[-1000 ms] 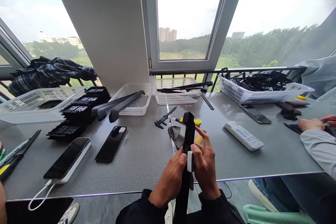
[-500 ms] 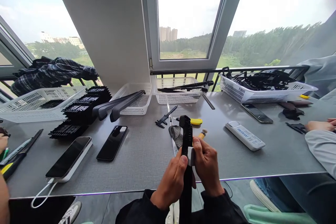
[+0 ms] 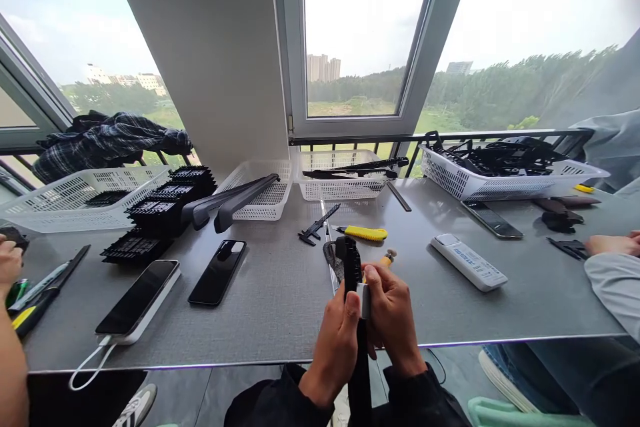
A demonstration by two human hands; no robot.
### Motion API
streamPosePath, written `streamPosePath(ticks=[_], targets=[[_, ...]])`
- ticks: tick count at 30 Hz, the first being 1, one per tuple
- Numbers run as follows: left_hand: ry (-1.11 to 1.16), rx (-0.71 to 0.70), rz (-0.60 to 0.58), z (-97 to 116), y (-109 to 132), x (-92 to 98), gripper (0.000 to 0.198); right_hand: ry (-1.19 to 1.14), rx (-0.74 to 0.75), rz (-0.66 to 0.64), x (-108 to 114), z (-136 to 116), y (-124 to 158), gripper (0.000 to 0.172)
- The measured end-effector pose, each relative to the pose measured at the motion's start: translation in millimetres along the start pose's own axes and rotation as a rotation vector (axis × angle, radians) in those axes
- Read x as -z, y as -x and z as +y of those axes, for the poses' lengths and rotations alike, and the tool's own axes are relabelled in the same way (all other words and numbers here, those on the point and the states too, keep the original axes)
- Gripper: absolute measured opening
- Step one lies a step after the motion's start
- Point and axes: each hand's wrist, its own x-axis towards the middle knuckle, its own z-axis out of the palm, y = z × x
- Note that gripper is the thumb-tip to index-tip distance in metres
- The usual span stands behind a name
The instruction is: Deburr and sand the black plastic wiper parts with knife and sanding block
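In my left hand (image 3: 337,343), a long black plastic part (image 3: 353,260) with a ribbed edge stands nearly upright, its lower end below the table edge. My right hand (image 3: 393,317) pinches a small pale grey block (image 3: 364,300) against the side of that part. Behind the right fingers shows a tool with an orange handle (image 3: 388,259); whether the hand touches it I cannot tell. Beyond my hands lie a yellow utility knife (image 3: 365,233), a black caliper (image 3: 318,225) and a steel ruler (image 3: 327,230). A dark grey mesh item (image 3: 330,255) is partly hidden behind the part.
White baskets (image 3: 340,190) line the back, with black parts in the right basket (image 3: 465,183). Stacked black grids (image 3: 165,207) and long grey bars (image 3: 245,203) sit left. Phones (image 3: 217,273) and a white device (image 3: 467,261) lie around. Co-workers' hands (image 3: 613,243) show at both sides.
The top of the black part has dropped lower and tilted, uncovering more of the yellow knife. My left hand has shifted slightly right. Both hands keep their hold; the view has shifted a little.
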Motion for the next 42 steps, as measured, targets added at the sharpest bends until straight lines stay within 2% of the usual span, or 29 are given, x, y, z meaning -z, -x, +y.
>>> streamPosePath(ticks=[3, 7, 11, 15, 21, 25, 28, 34, 38, 42], targets=[[0.063, 0.073, 0.017, 0.9, -0.5, 1.3, 0.067, 0.042, 0.007, -0.015, -0.7, 3.2, 0.5, 0.052], [0.106, 0.130, -0.143, -0.9, 1.7, 2.1, 0.067, 0.077, -0.043, 0.115, 12.7, 10.6, -5.2, 0.055], [0.041, 0.195, -0.290, -4.0, 2.6, 2.3, 0.059, 0.125, -0.070, 0.219, 30.0, 18.0, -11.4, 0.056], [0.057, 0.232, -0.363, -6.7, 4.7, -2.1, 0.056, 0.091, -0.122, 0.270, 39.1, 22.1, -14.8, 0.060], [0.128, 0.200, -0.283, -12.1, 7.0, -5.3, 0.058, 0.100, -0.095, 0.202, 34.0, 16.7, -13.9, 0.058], [0.154, 0.205, -0.238, -12.0, 5.5, -4.2, 0.078, 0.146, -0.058, 0.122, 29.4, 12.3, -12.1, 0.056], [0.149, 0.209, -0.235, -12.9, 6.0, -5.7, 0.083, 0.170, -0.041, 0.081, 29.6, 11.9, -12.2, 0.054], [0.223, 0.202, -0.176, -13.5, 4.7, -9.8, 0.080, 0.174, -0.041, 0.037, 27.4, 10.5, -10.6, 0.053], [0.239, 0.198, -0.104, -9.0, 0.4, -4.1, 0.074, 0.201, -0.024, -0.057, 18.0, 6.3, -5.4, 0.053], [0.238, 0.173, -0.051, -4.5, -1.4, 1.4, 0.071, 0.208, 0.001, -0.068, 11.4, 3.2, -1.8, 0.052]])
